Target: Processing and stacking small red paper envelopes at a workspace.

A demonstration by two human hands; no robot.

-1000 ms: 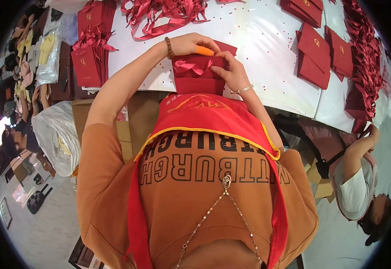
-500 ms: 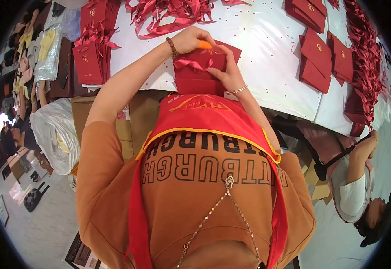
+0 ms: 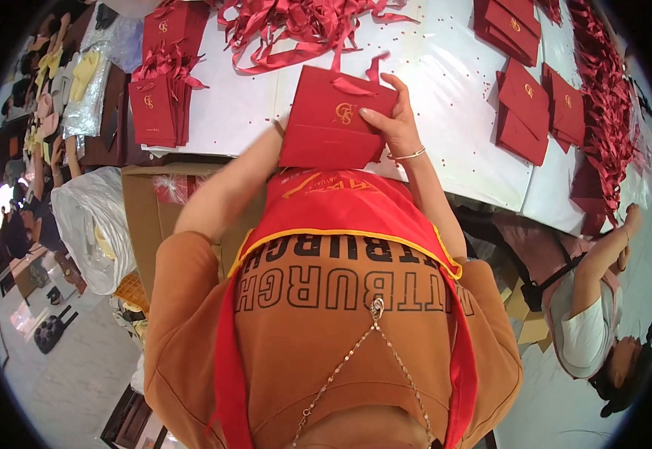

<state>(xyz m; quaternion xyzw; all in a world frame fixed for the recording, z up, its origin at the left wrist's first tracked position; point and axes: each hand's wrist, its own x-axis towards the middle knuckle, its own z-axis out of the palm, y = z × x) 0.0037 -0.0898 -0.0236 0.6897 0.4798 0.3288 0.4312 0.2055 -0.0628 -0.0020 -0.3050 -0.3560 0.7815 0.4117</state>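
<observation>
While a red bag [image 3: 318,116] is held at the upper centre of the frame, its right edge is grasped by the right hand [image 3: 402,123], the thumb laid on the front. The left hand is hidden at the bag's left edge; its fingers' state cannot be told. Red ribbons [image 3: 285,34] are heaped at top centre; further bags [image 3: 154,116] are stacked at upper left.

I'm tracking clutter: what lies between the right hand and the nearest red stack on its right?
In the head view, only red-speckled white tabletop lies between the right hand and that stack.
</observation>
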